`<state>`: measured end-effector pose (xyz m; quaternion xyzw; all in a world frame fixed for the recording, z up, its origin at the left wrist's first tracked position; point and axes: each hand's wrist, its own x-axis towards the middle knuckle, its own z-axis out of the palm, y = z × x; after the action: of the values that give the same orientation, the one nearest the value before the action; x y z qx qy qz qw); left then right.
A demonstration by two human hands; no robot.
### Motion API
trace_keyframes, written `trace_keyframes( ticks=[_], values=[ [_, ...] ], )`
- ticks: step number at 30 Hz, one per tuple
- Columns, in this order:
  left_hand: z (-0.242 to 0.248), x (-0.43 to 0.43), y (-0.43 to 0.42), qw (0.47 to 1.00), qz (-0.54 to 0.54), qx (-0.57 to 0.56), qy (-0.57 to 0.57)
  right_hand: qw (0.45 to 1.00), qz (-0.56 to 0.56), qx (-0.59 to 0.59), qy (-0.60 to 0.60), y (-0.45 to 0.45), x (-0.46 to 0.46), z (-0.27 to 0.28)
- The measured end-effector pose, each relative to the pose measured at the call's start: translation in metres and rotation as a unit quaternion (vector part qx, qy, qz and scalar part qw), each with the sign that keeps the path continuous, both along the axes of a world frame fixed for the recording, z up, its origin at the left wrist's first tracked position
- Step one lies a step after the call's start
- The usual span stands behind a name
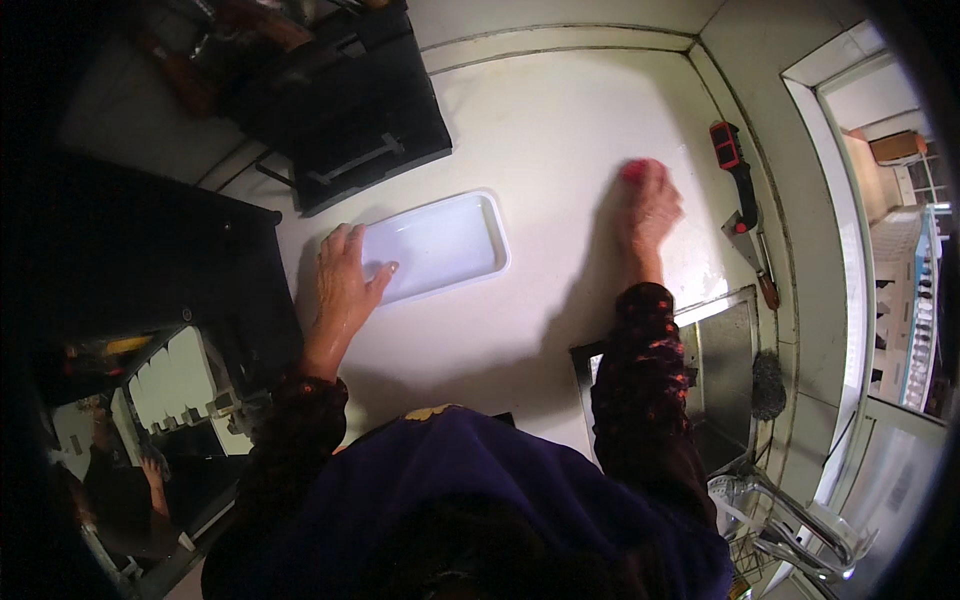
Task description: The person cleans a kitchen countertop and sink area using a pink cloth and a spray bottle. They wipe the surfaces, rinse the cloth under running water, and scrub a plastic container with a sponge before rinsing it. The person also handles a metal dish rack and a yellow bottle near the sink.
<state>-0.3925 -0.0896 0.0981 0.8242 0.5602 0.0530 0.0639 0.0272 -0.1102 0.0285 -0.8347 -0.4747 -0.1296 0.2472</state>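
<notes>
My right hand (651, 206), slightly blurred, is closed on a red scrubbing pad or sponge (637, 169) over the white countertop (555, 150), toward its far right part. On the left, my left hand (358, 262) rests at the near left end of a shallow white plastic tray (442, 244). Its fingers lie over the tray's rim and its thumb reaches inside. Whether the fingers grip the rim cannot be told. The tray's inside looks pale and smooth.
A black cabinet or rack (367, 127) stands at the back left, a black appliance (172, 232) at the left. Along the right wall lie a black and red tool (731, 157), a scraper with a wooden handle (766, 289) and a dark scouring pad (767, 386), beside a metal sink (720, 375) with a faucet (810, 525).
</notes>
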Motion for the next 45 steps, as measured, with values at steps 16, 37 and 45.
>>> trace_keyframes(
  ticks=[16, 37, 45],
  values=[
    [-0.051, 0.010, 0.022, 0.983, -0.062, 0.081, -0.155, 0.986, 0.047, 0.085, 0.138, 0.136, 0.124, -0.012],
    [-0.073, -0.014, 0.029, 0.992, -0.051, 0.048, -0.101, 0.998, 0.049, 0.019, -0.042, 0.242, 0.227, -0.042],
    [-0.052, 0.001, 0.029, 0.993, -0.069, 0.035, -0.092, 0.901, 0.431, 0.041, -0.007, 0.139, 0.043, -0.004]
  ],
)
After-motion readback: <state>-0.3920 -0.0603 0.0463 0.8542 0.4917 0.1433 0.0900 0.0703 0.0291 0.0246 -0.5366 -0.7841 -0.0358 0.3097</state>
